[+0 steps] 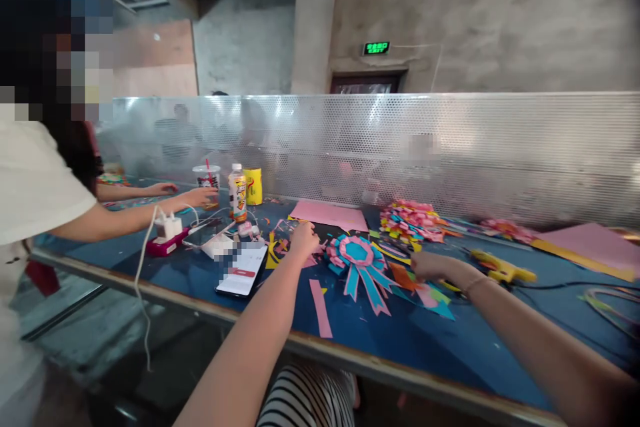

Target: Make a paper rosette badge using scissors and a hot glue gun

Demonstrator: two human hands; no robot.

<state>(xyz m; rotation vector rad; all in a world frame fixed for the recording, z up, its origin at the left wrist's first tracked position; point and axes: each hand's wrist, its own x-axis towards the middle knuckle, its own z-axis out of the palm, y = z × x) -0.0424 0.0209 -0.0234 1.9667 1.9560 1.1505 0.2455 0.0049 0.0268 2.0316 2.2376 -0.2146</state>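
A blue and pink paper rosette [355, 252] with forked tails lies on the table between my hands. My left hand [304, 240] is over paper scraps just left of it, with the fingers curled in; whatever they hold is hidden. To the right of the rosette, my right hand [428, 267] is closed beside orange paper [403, 276]; I cannot make out what is in it. A pink paper strip [321, 308] lies near the front edge. Right of my right hand is a yellow glue gun [505, 268] with a dark cord.
A phone [243, 271] lies left of my left forearm. Behind it stand a drink bottle [238, 193], a yellow tin [254, 187] and a plastic cup [207, 179]. A co-worker's arm [135, 217] reaches in from the left, near a power strip [167, 245]. Paper loops [413, 219] are heaped before the perforated metal screen [320, 147].
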